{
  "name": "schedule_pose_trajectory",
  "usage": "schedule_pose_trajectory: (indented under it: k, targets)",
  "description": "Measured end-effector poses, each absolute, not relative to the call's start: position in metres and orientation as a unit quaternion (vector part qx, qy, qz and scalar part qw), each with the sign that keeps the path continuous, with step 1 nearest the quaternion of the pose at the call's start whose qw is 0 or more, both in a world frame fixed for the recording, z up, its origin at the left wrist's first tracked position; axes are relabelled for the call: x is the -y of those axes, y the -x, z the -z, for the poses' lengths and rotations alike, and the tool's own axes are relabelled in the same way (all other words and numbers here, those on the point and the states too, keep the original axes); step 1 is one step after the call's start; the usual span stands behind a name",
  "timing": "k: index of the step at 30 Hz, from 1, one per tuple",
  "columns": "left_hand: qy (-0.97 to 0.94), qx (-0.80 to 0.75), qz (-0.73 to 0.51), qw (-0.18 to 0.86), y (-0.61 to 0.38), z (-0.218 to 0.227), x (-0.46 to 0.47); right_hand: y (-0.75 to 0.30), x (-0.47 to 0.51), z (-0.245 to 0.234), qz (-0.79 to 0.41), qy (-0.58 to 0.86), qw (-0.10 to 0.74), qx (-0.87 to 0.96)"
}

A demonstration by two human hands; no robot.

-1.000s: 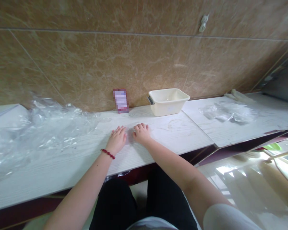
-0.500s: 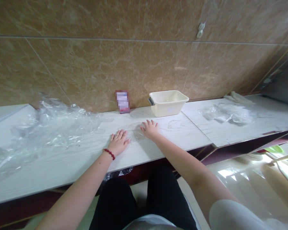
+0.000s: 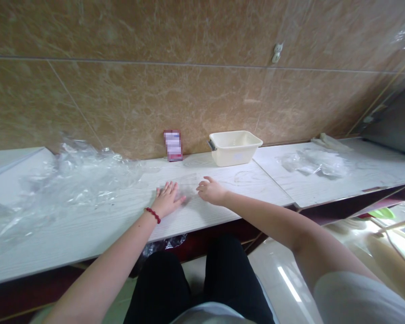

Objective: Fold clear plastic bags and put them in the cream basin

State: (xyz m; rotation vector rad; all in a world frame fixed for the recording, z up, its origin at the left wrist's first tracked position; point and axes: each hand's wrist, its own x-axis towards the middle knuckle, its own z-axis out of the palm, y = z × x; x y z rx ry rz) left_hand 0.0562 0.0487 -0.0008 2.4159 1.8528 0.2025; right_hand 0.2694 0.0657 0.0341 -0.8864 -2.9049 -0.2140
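Palm down, my left hand [image 3: 168, 199] lies flat on the white table with its fingers spread, a red beaded bracelet [image 3: 153, 215] on its wrist. Between my hands is a thin clear plastic bag [image 3: 189, 182], its outline barely visible; my left fingertips rest by its left side. At its right side is my right hand [image 3: 212, 191], turned sideways with bent fingers that stand slightly apart. No object shows in that hand. Behind it, a cream plastic bin [image 3: 235, 155] with a grey handle stands near the wall.
A large heap of clear plastic bags [image 3: 84, 175] covers the left of the table. More clear bags [image 3: 315, 163] lie on the right section. A phone-like rectangle with a blurred screen [image 3: 173, 146] leans on the brown tiled wall [image 3: 128, 99]. The table edge [image 3: 195, 227] is close to my knees.
My right hand has turned from lying flat with spread fingers to a sideways pose with bent fingers, and its elbow has swung outward. My left hand stays nearly in place.
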Motion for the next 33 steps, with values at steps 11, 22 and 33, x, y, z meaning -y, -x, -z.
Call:
schedule_pose_trajectory:
  k: [11,22,33]
  targets:
    - [-0.661,-0.529,-0.295,0.443,-0.075,-0.062,-0.059,-0.271,-0.087,-0.077,-0.246,0.37,0.345,0.827]
    - [-0.321,-0.367,-0.413,0.769,-0.039,-0.071,-0.094,-0.26,-0.137,-0.082,-0.78,0.29,0.212,0.513]
    - [-0.296,-0.397,-0.459,0.738,-0.019,-0.026,-0.124,-0.23,-0.171,-0.017,-0.718,0.365,0.228,0.547]
